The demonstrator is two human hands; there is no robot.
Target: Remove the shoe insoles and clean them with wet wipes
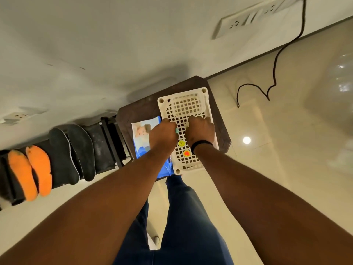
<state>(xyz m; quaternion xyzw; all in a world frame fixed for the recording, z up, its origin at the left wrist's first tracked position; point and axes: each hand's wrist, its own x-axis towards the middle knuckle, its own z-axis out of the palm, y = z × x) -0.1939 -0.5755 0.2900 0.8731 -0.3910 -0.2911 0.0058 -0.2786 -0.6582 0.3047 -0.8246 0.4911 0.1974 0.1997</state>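
Over a small brown counter (145, 104), both hands (left (162, 135), right (200, 131)) curl into a grip on something small, unidentifiable, above the white lattice tray (191, 111); wipes pack (145, 138) beside, insoles (63, 155) racked left. A tug could tip the tray.

Both hands (181, 133) curl over a white lattice basket (191, 167) — wipes pack (142, 136) beside

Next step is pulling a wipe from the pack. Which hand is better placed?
Left, probably. The left hand sits at the edge of the wet wipes pack; the right hand is over the white basket, farther from it.
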